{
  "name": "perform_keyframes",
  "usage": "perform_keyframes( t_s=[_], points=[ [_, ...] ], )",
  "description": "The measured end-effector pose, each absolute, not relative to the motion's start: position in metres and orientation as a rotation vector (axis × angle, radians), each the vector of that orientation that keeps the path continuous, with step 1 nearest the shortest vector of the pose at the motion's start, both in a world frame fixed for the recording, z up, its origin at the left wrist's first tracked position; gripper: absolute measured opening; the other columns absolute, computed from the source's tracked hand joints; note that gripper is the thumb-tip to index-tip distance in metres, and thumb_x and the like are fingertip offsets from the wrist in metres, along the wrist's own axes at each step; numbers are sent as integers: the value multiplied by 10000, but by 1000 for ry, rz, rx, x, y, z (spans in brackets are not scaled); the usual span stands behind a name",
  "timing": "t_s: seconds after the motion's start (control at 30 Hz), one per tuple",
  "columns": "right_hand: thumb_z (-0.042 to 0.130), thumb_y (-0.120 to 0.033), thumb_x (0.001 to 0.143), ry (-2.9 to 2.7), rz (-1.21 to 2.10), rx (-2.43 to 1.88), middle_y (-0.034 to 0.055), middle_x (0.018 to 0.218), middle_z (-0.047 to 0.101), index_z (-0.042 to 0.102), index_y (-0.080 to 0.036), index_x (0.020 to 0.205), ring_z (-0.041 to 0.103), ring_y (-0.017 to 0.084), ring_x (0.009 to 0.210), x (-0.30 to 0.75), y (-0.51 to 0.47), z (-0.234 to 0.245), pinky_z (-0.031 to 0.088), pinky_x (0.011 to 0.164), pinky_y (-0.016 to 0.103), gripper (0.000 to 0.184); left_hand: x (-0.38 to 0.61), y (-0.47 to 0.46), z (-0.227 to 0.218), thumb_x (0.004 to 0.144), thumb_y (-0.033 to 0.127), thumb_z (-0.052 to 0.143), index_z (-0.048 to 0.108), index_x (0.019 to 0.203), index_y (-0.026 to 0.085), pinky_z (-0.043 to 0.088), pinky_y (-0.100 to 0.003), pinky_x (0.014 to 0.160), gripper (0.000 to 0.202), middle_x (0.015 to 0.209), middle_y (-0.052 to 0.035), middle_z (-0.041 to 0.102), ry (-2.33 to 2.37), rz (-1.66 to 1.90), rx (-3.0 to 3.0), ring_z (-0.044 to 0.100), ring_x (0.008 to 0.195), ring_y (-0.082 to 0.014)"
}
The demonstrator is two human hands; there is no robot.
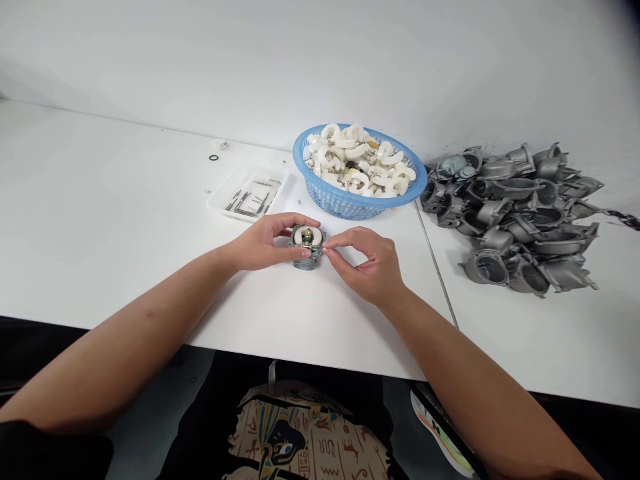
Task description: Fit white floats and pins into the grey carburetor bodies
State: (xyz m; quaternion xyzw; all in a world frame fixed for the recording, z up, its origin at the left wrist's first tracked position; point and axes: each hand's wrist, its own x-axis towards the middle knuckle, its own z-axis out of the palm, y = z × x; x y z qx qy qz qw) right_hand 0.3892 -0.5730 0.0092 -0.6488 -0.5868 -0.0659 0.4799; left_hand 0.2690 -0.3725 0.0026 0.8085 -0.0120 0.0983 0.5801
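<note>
A grey metal carburetor body [305, 263] sits on the white table, its underside facing up. A white ring-shaped float [301, 236] lies in it around a small brass piece [308, 233]. My left hand [265, 243] grips the carburetor from the left, thumb across the near edge and fingers behind. At the right edge of the carburetor, the thumb and index finger of my right hand [367, 260] are pinched together. What sits between those fingertips is too small to make out, perhaps the end of a thin metal pin.
A blue plastic basket [335, 202] heaped with white floats [357, 180] stands behind my hands. Left of it is a shallow clear tray [223, 203] with thin metal pins [260, 201]. A black O-ring [213, 158] lies farther back. Several grey metal castings [530, 220] are piled at right.
</note>
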Motion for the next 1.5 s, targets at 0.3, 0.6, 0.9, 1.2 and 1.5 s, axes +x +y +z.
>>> perform_keyframes(
  t_s=[0.3,0.6,0.9,1.2,1.5],
  points=[
    [653,-117,886,-1430,-146,-1599,-25,863,746,699,-243,902,673,162,779,389,-573,9,522,777,340,135,269,-371,1,809,374,784,639,1274,200,498,-431,968,516,1241,-125,656,-64,249,1917,603,1054,-219],
    [683,-135,872,-1459,-226,-1576,-23,866,753,699,-241,908,691,168,776,390,-573,9,531,772,349,114,269,-370,2,811,342,784,633,1272,190,502,-432,964,508,1194,-111,676,-68,236,1928,614,1036,-213],
    [706,-103,859,-1448,-296,-1557,-13,899,761,697,-235,939,705,176,838,389,-570,7,541,819,361,154,268,-371,3,806,348,785,615,1288,191,512,-421,949,534,1220,-125,666,-46,230,1926,618,1081,-231],
    [693,-71,856,-1530,-367,-1551,-37,893,754,666,-255,980,711,169,840,388,-571,9,505,841,355,224,268,-370,3,785,359,800,628,1268,195,494,-430,974,539,1231,-122,667,-72,224,1936,627,1060,-227],
    [701,-104,855,-1332,-85,-1546,-32,886,752,599,-273,1162,703,220,1033,379,-569,4,518,961,424,365,269,-373,5,778,332,799,635,1247,182,509,-443,977,520,1231,-131,677,-95,240,1885,648,1093,-257]
  ],
)
